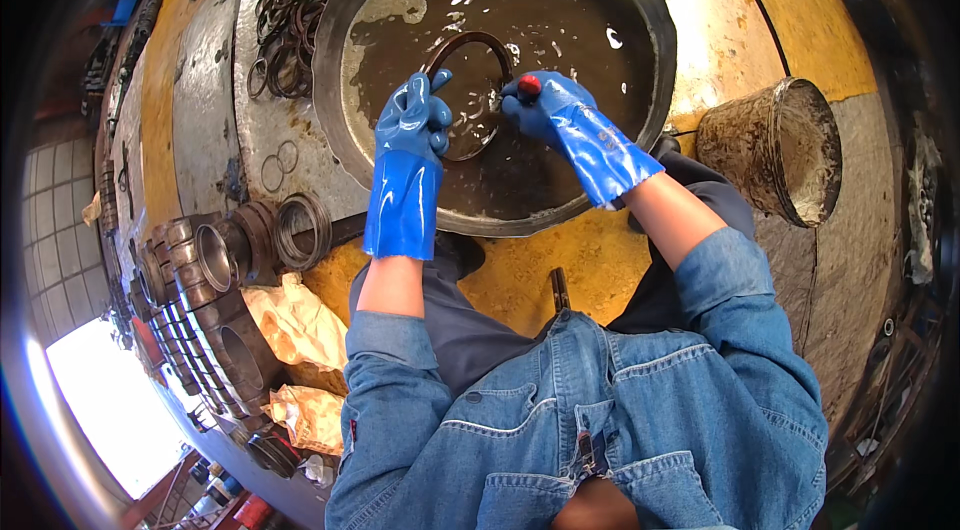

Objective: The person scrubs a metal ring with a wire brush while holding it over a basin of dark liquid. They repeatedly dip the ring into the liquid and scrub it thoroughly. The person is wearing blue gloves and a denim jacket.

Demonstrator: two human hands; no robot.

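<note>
Both my hands wear blue rubber gloves and work over a large round metal basin [330,80] of murky brown liquid. My left hand [415,114] grips the left side of a dark metal ring [476,40], which is tilted above the liquid. At the ring's right side, my right hand [544,101] is closed around a tool with a red handle end [529,85]. The tool's working end is hidden by the glove and the ring, so its kind cannot be told.
A pile of dark rings [289,42] lies left of the basin, with two thin rings [279,164] nearer me. Stacked metal cylinders [217,256] and crumpled brown paper [300,320] stand at lower left. A dirty metal bucket [750,147] lies on its side at right.
</note>
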